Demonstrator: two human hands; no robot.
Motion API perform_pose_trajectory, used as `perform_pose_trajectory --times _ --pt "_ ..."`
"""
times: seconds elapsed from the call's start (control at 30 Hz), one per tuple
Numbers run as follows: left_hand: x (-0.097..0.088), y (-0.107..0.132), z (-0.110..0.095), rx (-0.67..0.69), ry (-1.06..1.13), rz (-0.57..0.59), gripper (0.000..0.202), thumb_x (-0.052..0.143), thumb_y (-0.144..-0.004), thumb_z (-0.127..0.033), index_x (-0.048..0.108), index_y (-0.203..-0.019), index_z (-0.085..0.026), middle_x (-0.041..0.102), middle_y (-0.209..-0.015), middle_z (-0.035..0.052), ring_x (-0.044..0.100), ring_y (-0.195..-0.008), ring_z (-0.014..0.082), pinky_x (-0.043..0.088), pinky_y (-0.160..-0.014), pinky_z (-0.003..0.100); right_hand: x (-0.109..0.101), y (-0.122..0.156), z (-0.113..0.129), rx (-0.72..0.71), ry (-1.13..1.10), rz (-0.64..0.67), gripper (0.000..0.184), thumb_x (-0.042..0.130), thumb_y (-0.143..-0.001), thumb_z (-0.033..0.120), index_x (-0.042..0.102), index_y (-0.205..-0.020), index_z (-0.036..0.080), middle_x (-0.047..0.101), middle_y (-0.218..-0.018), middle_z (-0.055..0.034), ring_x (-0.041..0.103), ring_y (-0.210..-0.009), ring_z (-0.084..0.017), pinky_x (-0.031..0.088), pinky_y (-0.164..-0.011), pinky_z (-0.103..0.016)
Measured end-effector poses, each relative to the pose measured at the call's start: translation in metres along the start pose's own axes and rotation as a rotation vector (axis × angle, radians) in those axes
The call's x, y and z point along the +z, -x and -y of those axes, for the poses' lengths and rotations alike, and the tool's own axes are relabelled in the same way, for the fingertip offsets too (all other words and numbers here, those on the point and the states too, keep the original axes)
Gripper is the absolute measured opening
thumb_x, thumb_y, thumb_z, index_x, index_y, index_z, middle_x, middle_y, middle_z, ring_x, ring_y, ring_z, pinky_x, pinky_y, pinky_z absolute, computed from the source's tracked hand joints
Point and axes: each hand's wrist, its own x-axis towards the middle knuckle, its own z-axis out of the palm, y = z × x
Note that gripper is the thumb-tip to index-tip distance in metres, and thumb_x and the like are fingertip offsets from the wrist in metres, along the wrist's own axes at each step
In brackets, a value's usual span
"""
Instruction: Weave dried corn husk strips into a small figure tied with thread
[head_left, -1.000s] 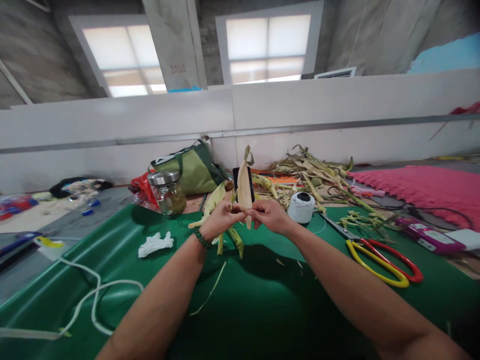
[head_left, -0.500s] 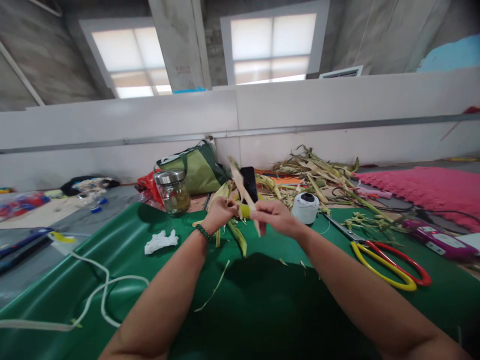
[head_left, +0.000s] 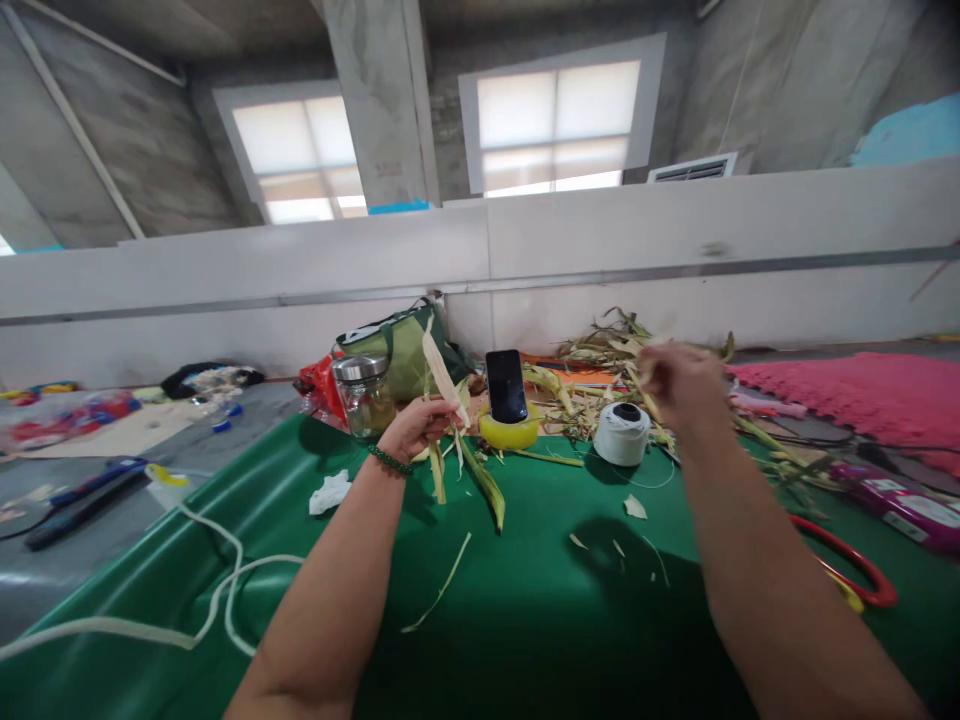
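Corn husk (head_left: pixel 441 368), pale and long, is pinched in your left hand (head_left: pixel 420 425), above the green sheet (head_left: pixel 517 580). Your right hand (head_left: pixel 684 385) is blurred; its grip I cannot tell. Purple plastic device (head_left: pixel 870 488) bears unreadable labels (head_left: pixel 904 527).

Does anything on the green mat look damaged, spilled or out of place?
Only slightly: pale husk scraps lie loose on the green mat, in front of the white thread cone, and a crumpled white wad lies farther left, like stray litter. I see no clear damage.
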Motion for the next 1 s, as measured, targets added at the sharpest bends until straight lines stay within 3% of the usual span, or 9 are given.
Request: perform_pose_trajectory --times 0.1,0.17,0.23,0.33,0.5,0.67,0.77,0.87,1.0 --pt "0.006 0.003 0.001 -0.034 0.085 0.182 0.025 0.071 -0.055 -0.024 0.048 -0.054 -0.014 0.042 -0.045 -0.0065 0.017 -0.034 -0.0017 0.011 -0.035 0.015 0.035 0.028 -0.011 0.118 0.422 0.404 0.023 0.065 -0.067 0.033 0.058 -0.051 0.018 0.050 -0.040 0.0015 0.048 -0.039 -0.012 0.033 -0.041 -0.024" --pt "0.014 0.005 0.004 -0.070 0.079 0.243 0.027 0.072 -0.055 -0.022 0.046 -0.057 -0.016 0.039 -0.044 -0.0087 0.017 -0.034 -0.0018 0.009 -0.035 0.015 0.053 0.046 -0.014 0.043 0.547 0.436 0.012 0.071 -0.061 0.029 0.065 -0.061 0.018 0.060 -0.054 -0.0022 0.056 -0.054 -0.016 0.039 -0.050 -0.025" --pt "0.026 0.009 0.007 -0.102 0.037 0.298 0.027 0.072 -0.054 -0.022 0.045 -0.058 -0.016 0.036 -0.043 -0.0101 0.017 -0.034 -0.0017 0.008 -0.036 0.015 0.067 0.062 -0.012 -0.039 0.463 0.499 0.021 0.069 -0.066 0.034 0.070 -0.080 0.018 0.066 -0.070 -0.0046 0.058 -0.065 -0.017 0.042 -0.057 -0.026" --pt "0.045 0.016 0.012 -0.118 -0.086 0.422 0.025 0.069 -0.052 -0.020 0.045 -0.053 -0.016 0.037 -0.043 -0.0081 0.021 -0.035 -0.0009 0.007 -0.037 0.018 0.083 0.080 -0.006 0.076 0.146 0.742 0.034 0.062 -0.073 0.048 0.069 -0.084 0.017 0.061 -0.063 -0.0001 0.051 -0.055 -0.012 0.039 -0.051 -0.024" --pt "0.054 0.021 0.011 -0.131 -0.066 0.478 0.020 0.067 -0.052 -0.022 0.050 -0.059 -0.016 0.034 -0.045 -0.0095 0.018 -0.037 -0.0003 0.006 -0.039 0.019 0.084 0.077 -0.004 0.302 -0.130 0.529 0.043 0.067 -0.065 0.057 0.054 -0.053 0.018 0.043 -0.043 0.0050 0.034 -0.037 -0.006 0.026 -0.037 -0.022" --pt "0.042 0.021 0.002 -0.111 -0.067 0.387 0.029 0.070 -0.053 -0.027 0.053 -0.073 -0.016 0.052 -0.057 -0.0054 0.019 -0.038 -0.0001 0.007 -0.038 0.019 0.067 0.060 -0.002 0.297 -0.243 0.366 0.039 0.074 -0.060 0.054 0.061 -0.061 0.017 0.047 -0.045 0.0050 0.036 -0.036 -0.005 0.026 -0.032 -0.020" --pt "0.036 0.023 -0.003 -0.045 -0.116 0.442 0.029 0.070 -0.060 -0.034 0.051 -0.073 -0.016 0.060 -0.059 -0.0013 0.020 -0.037 0.0006 0.008 -0.037 0.020 0.064 0.055 -0.002 0.335 -0.308 0.274 0.041 0.079 -0.054 0.052 0.058 -0.057 0.017 0.042 -0.041 0.0073 0.031 -0.033 -0.003 0.023 -0.029 -0.018" --pt "0.028 0.025 -0.006 -0.015 -0.162 0.514 0.031 0.069 -0.066 -0.039 0.047 -0.069 -0.017 0.052 -0.046 -0.0040 0.021 -0.036 0.0014 0.008 -0.038 0.019 0.059 0.045 -0.005 0.370 -0.374 0.181 0.041 0.083 -0.050 0.047 0.057 -0.057 0.016 0.045 -0.041 0.0078 0.032 -0.033 -0.001 0.022 -0.028 -0.015" --pt "0.018 0.022 -0.006 -0.059 -0.185 0.537 0.034 0.074 -0.063 -0.039 0.049 -0.067 -0.016 0.058 -0.050 -0.0005 0.022 -0.035 0.0008 0.007 -0.038 0.020 0.040 0.022 -0.009 0.377 -0.478 -0.027 0.038 0.084 -0.053 0.041 0.056 -0.062 0.016 0.050 -0.048 0.0083 0.037 -0.035 0.000 0.023 -0.030 -0.012"
